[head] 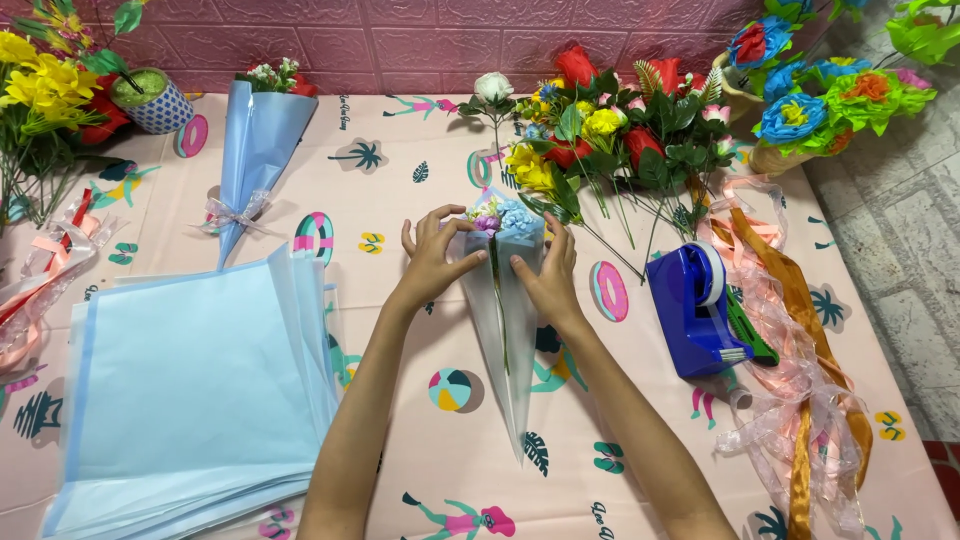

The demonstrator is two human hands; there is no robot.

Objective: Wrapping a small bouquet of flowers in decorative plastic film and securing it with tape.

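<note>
Hands meet on a clear cone (pixel 503 300) of flowers: left hand (pixel 434 262) and right hand (pixel 548 275) pinch its sides, fingers curled. Tape dispenser (pixel 695 310) sits right of them, blue paper (pixel 190 390) left.

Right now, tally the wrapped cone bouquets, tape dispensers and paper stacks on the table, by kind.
Wrapped cone bouquets: 2, a clear-wrapped cone held between the left hand and right hand, and a blue-wrapped cone lying apart at the back.
Tape dispensers: 1, the blue tape dispenser.
Paper stacks: 1, the light blue paper stack.
Total: 4
</note>
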